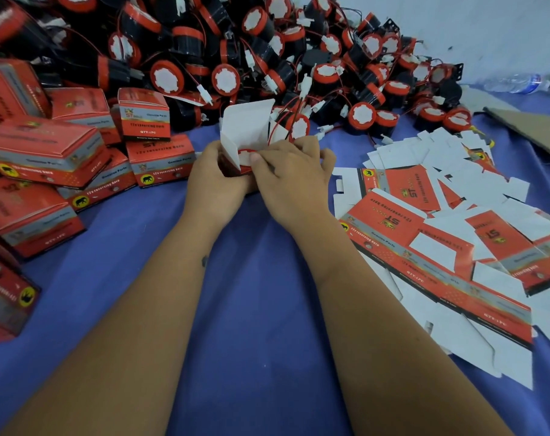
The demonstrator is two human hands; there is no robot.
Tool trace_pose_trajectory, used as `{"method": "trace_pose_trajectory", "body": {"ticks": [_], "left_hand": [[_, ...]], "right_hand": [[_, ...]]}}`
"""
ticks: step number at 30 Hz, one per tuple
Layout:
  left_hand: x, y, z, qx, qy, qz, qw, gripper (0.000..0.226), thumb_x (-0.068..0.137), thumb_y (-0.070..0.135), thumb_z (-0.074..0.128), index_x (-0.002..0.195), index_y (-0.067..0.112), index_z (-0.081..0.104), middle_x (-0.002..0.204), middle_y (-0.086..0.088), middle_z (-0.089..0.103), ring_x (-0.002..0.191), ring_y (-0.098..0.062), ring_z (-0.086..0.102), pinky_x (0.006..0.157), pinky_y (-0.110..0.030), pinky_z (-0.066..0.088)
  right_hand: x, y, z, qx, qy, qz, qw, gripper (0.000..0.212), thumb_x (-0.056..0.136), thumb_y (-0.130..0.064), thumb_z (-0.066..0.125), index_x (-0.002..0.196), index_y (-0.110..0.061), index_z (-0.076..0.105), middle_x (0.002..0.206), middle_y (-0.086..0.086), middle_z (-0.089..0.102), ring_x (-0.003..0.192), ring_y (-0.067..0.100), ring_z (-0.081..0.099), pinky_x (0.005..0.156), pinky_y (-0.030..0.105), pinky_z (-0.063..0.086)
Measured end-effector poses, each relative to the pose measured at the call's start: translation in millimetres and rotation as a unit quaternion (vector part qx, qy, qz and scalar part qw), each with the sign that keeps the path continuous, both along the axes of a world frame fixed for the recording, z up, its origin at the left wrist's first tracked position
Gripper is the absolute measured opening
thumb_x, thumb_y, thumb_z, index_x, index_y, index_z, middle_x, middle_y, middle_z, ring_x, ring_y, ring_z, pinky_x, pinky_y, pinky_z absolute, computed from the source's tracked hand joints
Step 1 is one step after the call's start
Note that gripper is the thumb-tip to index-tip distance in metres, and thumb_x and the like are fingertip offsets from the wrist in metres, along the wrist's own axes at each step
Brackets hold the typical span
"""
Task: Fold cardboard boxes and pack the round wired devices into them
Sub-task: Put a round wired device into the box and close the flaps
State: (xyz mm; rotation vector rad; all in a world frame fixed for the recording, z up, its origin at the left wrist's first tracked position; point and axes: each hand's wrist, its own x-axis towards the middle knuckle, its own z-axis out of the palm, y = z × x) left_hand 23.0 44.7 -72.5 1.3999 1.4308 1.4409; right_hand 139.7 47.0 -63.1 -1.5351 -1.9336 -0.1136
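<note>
Far left: closed red boxes point(44, 158) stacked and leaning on the blue cloth point(251, 309), printed "12v reversing horn", looking packed and done. Behind, running across the top: a deep heap of round wired horns point(226, 78), black bodies with red rims, white face stickers, thin red leads ending in small white connectors. Centre: left hand point(217, 174) curled round the side of a half-formed box point(247, 133), white flaps standing open above; one horn point(245, 155) seated in the mouth, red rim and white face just showing. Right hand point(294, 171) just beside, fingers bent over the horn and its lead, thumb pressing at the rim (pinching or merely pushing, cannot tell). Judged light and stiff-bodied, this horn, best taken by the hard rim rather than the wire; leads likely thin, springy, prone to snagging on neighbours or popping back out of the box. Thin card, easily creased, so better held at the folded corners than on a flap. Right: flat unfolded box blanks point(424, 247) fanned in a loose pile, brown cardboard sheet point(525, 127) and a clear plastic bottle point(519, 81) beyond.
</note>
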Motion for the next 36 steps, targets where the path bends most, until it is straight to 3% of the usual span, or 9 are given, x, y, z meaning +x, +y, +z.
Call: {"method": "trace_pose_trajectory", "body": {"ticks": [5,10,13,19,23,27,29,32,36], "left_hand": [[-3.6,1.1,6.6,-0.039,-0.119,0.011,0.992,0.047,0.080,-0.008,0.048,0.116,0.019,0.062,0.106,-0.002,0.069,0.097,-0.017,0.065,0.078,-0.032,0.055],[-5.0,3.1,8.4,-0.041,-0.185,0.007,0.982,0.026,0.092,0.011,0.046,0.108,0.016,0.066,0.101,-0.003,0.071,0.092,-0.016,0.067,0.077,-0.029,0.051],[-1.5,2.9,5.2,-0.030,-0.107,0.007,0.994,0.031,0.091,0.017,0.062,0.122,0.020,0.063,0.111,0.005,0.070,0.099,-0.007,0.065,0.073,-0.016,0.048],[-0.2,1.3,2.3,0.001,-0.043,0.005,0.999,0.045,0.085,0.010,0.071,0.127,0.021,0.058,0.115,0.005,0.068,0.100,-0.004,0.064,0.074,-0.012,0.050],[-0.2,0.0,2.0,0.009,-0.028,0.021,0.999,0.044,0.084,0.010,0.072,0.122,0.027,0.059,0.111,0.010,0.068,0.098,-0.001,0.063,0.074,-0.012,0.049],[1.5,-1.1,1.7,0.001,-0.029,0.019,0.999,0.036,0.085,0.015,0.067,0.118,0.030,0.060,0.102,0.014,0.068,0.087,0.006,0.064,0.061,-0.005,0.046],[1.9,-1.3,1.5,-0.002,-0.029,0.014,0.999,0.038,0.085,0.015,0.067,0.121,0.028,0.060,0.103,0.014,0.068,0.084,0.008,0.064,0.062,-0.005,0.047],[1.5,-2.0,2.0,0.005,-0.023,-0.002,1.000,0.042,0.084,0.014,0.071,0.124,0.024,0.061,0.107,0.012,0.070,0.091,0.004,0.066,0.071,-0.011,0.051],[2.3,-1.8,0.9,0.014,-0.008,-0.008,1.000,0.042,0.089,0.013,0.069,0.129,0.020,0.058,0.110,0.013,0.067,0.100,0.000,0.063,0.074,-0.012,0.049]], "right_hand": [[1.8,-4.3,7.5,0.179,0.265,0.004,0.948,0.012,0.084,-0.004,0.058,0.094,-0.003,0.063,0.100,0.006,0.056,0.093,0.023,0.051,0.082,0.030,0.038],[8.1,-2.6,20.5,-0.079,0.579,0.082,0.807,0.051,0.094,-0.007,0.058,0.140,-0.015,0.039,0.101,-0.010,0.061,0.083,-0.008,0.060,0.076,0.010,0.047],[11.5,-2.4,21.1,-0.108,0.570,0.104,0.807,0.042,0.095,-0.008,0.058,0.136,-0.010,0.051,0.082,-0.004,0.066,0.077,0.005,0.063,0.075,0.015,0.050],[7.8,-8.4,27.7,-0.028,0.496,0.075,0.865,0.018,0.094,-0.012,0.061,0.110,-0.012,0.070,0.085,0.010,0.057,0.071,0.010,0.049,0.075,0.024,0.048],[7.2,-15.3,38.5,-0.017,0.524,0.128,0.842,0.019,0.090,0.006,0.055,0.102,-0.005,0.064,0.072,0.035,0.052,0.065,0.024,0.042,0.066,0.034,0.041],[3.4,-16.5,42.8,-0.089,0.559,0.233,0.790,0.011,0.072,-0.007,0.053,0.076,-0.006,0.064,0.086,0.020,0.065,0.088,0.030,0.061,0.081,0.026,0.051],[2.2,-14.2,38.1,-0.126,0.556,0.245,0.784,0.020,0.086,-0.018,0.053,0.074,-0.007,0.066,0.092,0.018,0.068,0.096,0.031,0.065,0.084,0.021,0.052],[2.8,-8.5,26.3,-0.097,0.461,0.161,0.867,0.026,0.097,-0.018,0.056,0.082,-0.005,0.071,0.088,0.009,0.072,0.096,0.029,0.065,0.092,0.042,0.052],[1.6,-2.9,17.0,-0.023,0.330,0.086,0.940,0.015,0.085,-0.007,0.067,0.081,-0.022,0.067,0.082,-0.016,0.066,0.100,0.020,0.063,0.097,0.044,0.046]]}}
